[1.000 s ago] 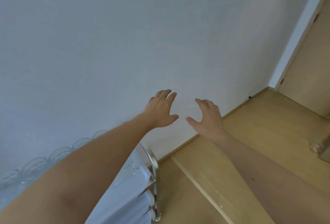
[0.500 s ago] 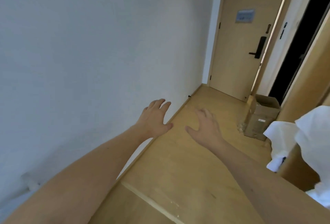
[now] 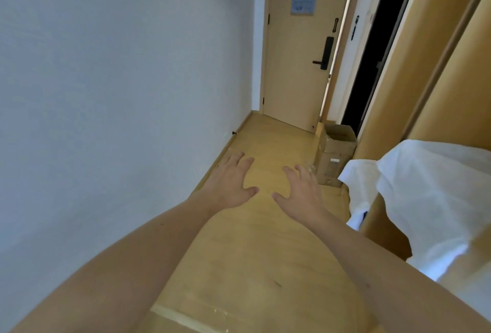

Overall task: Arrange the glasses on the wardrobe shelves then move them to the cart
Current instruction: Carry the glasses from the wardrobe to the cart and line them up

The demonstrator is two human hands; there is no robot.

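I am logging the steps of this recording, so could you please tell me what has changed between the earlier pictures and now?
The view has swung right, away from the wall: the cart with glasses has left the picture, and the door, cardboard box and white cloth have come into it. Nothing was taken hold of or let go. The left hand and right hand stay outstretched, open and empty.

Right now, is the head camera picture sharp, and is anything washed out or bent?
Head view: the hanging white cloth is overexposed; the wide lens stretches both forearms; the open left hand and open right hand are slightly soft; the blue notice on the beige wooden door is unreadable.
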